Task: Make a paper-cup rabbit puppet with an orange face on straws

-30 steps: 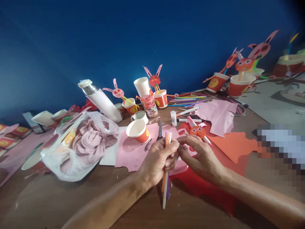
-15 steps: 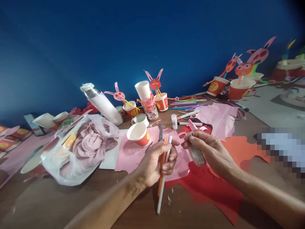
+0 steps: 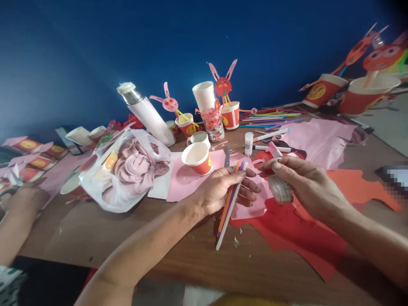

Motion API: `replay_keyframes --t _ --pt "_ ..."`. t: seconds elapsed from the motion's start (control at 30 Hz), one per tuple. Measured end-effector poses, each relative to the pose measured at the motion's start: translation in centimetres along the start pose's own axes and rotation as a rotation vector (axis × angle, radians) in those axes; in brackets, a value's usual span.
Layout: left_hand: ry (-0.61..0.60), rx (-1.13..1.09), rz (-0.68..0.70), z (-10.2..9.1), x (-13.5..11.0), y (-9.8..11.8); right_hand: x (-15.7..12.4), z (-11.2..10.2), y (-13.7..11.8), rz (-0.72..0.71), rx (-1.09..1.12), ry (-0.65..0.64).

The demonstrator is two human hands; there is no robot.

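At the far left edge another person's hand [image 3: 24,197] rests on the table [image 3: 178,263]. Next comes a plastic bag [image 3: 105,191] stuffed with pink cloth, then a paper cup [image 3: 197,158] standing on pink paper [image 3: 185,187]. The left hand [image 3: 219,189] is curled loosely round a bunch of straws [image 3: 228,212], thumb on top. The straws slant down toward the table, their upper ends poking out past the fingers. Just beside those ends, the right hand [image 3: 299,182] pinches thumb to forefinger and keeps a small clear roll [image 3: 280,189], seemingly tape, under its fingers, above the red paper [image 3: 296,238].
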State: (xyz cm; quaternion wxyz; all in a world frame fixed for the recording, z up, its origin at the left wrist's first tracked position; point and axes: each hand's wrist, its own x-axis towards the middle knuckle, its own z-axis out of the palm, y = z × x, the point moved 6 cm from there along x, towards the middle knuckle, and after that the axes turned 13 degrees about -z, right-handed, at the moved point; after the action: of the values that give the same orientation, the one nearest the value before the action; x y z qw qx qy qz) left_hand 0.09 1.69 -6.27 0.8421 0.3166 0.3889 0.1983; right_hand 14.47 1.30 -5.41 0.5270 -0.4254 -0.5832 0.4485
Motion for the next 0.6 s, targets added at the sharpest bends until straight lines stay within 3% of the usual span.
replay_keyframes --t 0.1,0.27,0.6 --pt "-0.025 0.011 -0.032 0.2 0.0 -0.3 0.1 0.0 -0.6 -0.102 -0.036 -0.015" --pt "0.004 0.018 -0.072 0.3 0.0 -0.7 0.0 0.8 -0.9 -0.140 -0.014 -0.131" --pt "-0.020 -0.017 -0.113 0.4 -0.1 -1.2 -0.2 1.5 -0.3 -0.064 0.048 -0.232"
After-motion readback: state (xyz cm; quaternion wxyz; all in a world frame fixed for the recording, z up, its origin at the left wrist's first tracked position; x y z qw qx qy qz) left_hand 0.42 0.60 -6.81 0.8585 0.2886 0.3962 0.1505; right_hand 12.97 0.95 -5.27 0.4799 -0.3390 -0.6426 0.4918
